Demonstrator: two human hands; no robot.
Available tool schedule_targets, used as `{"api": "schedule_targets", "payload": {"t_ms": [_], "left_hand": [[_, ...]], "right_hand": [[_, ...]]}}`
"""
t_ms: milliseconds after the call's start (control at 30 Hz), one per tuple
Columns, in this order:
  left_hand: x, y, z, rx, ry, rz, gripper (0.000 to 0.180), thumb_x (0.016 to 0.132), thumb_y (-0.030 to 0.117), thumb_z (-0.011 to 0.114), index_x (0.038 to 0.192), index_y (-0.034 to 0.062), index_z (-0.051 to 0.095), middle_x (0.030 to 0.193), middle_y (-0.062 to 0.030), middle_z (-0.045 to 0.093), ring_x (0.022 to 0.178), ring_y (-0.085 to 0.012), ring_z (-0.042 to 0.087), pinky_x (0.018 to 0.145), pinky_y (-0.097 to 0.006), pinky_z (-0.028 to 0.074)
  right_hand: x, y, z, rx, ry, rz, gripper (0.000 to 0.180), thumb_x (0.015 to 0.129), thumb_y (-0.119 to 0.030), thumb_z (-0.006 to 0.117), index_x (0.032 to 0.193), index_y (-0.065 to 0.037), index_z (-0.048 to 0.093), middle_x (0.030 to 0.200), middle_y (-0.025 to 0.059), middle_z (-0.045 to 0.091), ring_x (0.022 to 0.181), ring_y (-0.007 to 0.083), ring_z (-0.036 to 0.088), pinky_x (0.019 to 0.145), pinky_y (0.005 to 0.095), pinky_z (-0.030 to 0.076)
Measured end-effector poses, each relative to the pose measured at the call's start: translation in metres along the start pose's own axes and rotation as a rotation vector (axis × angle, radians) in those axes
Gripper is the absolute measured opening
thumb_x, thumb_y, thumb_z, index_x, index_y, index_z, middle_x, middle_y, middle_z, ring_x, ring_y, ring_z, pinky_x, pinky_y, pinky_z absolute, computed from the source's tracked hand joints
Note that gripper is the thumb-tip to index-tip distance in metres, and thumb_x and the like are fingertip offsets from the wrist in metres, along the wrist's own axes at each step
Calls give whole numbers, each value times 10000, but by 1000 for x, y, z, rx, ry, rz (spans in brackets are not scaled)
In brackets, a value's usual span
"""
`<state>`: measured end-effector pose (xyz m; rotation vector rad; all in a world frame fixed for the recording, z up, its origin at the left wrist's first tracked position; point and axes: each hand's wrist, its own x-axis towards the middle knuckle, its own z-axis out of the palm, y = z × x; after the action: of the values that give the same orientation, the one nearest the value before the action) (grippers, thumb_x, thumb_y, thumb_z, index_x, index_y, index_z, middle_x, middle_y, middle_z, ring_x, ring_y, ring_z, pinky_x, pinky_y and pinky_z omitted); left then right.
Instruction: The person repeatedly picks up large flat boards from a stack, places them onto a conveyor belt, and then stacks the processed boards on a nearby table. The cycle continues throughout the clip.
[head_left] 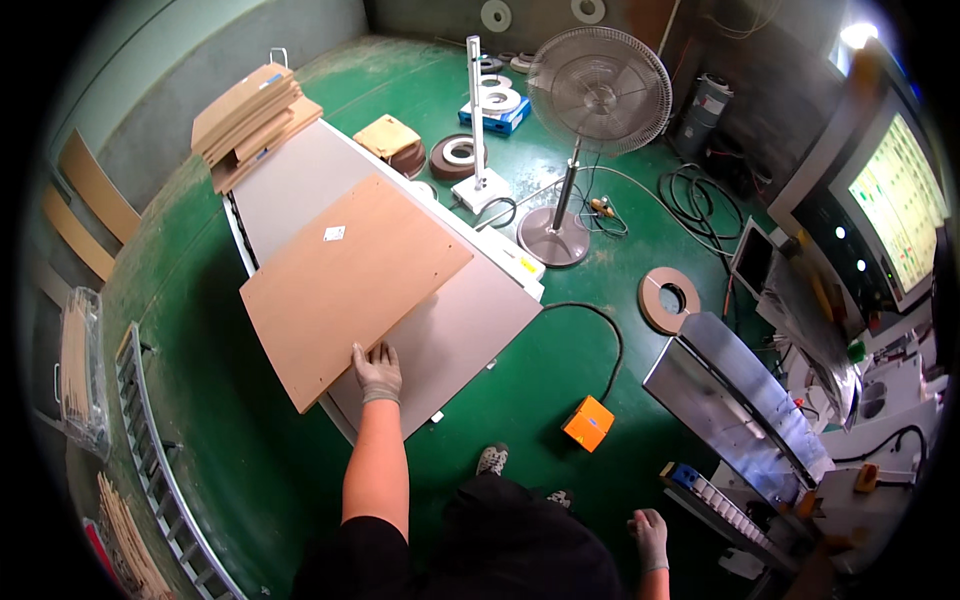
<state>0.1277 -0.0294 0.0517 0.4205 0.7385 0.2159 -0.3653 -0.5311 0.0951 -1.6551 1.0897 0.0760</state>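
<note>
Head view. Left hand (377, 372), gloved, lay flat on the near edge of a large brown board (350, 280); fingers (368, 357) spread slightly apart, pressed on the board's top face, not curled around it. The board rested on a pale grey surface (470, 330), turned at an angle so that its near corner overhung the surface's left edge. A small white square label (335, 233) sat on the board towards its far end.

Right hand (650, 535), also gloved, hung low beside the body, near the edge of a metal machine (730, 400); fingers loosely open, touching nothing that could be made out.

At the far end of the surface, a stack of similar brown boards (250, 120), edges uneven. Beyond it on the green floor (240, 440), a flat tan package (387, 135) lying on dark rolls, a white ring of tape (460, 152) on a brown reel, and a blue box (495, 112) carrying further white rolls. A brown ring-shaped disc (668, 297) lay flat on the floor to the right. An orange foot pedal (588, 423) stood near the person's shoes, its black cable running towards the surface. A standing fan (597, 95) rose behind. Far right, a lit screen (905, 200) with green and yellow fields; content too small to tell.
</note>
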Motion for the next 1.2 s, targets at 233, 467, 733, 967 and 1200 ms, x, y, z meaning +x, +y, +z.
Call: {"api": "schedule_targets", "payload": {"t_ms": [233,467,733,967,1200], "left_hand": [[3,8,-4,-3,-165,-22,453,1049,465,612,1377,155,575,1348,-8,590,1226,-189,561,986,-330,558],[-74,51,-70,147,-65,-189,516,982,531,666,1349,176,594,1287,-7,595,1187,-193,571,953,-356,532],[-66,75,-77,-130,-254,37,520,933,447,686,1381,200,592,1357,-11,642,1212,-253,620,932,-466,548],[-66,92,-69,52,-62,28,380,897,309,702,1251,180,649,1261,8,666,1146,-224,629,890,-426,522],[-119,145,-44,233,-259,29,462,873,270,692,1313,139,638,1303,-11,663,1211,-214,594,998,-421,447]], "right_hand": [[18,-74,74,-407,-103,-279,207,984,-229,704,997,-26,739,858,106,741,814,218,726,744,351,558],[19,-106,89,-634,-277,-213,335,995,-351,664,1046,-29,738,946,139,758,914,262,726,818,399,559],[22,-136,113,-739,-370,-306,297,986,-294,669,922,-13,743,833,124,744,807,247,724,744,376,550],[38,-144,142,-520,-481,-233,366,1046,-312,632,924,17,733,790,58,714,732,157,678,703,315,543],[25,-164,154,72,-557,-167,436,1079,-391,594,1192,21,681,983,81,729,880,174,693,822,312,556]]}}
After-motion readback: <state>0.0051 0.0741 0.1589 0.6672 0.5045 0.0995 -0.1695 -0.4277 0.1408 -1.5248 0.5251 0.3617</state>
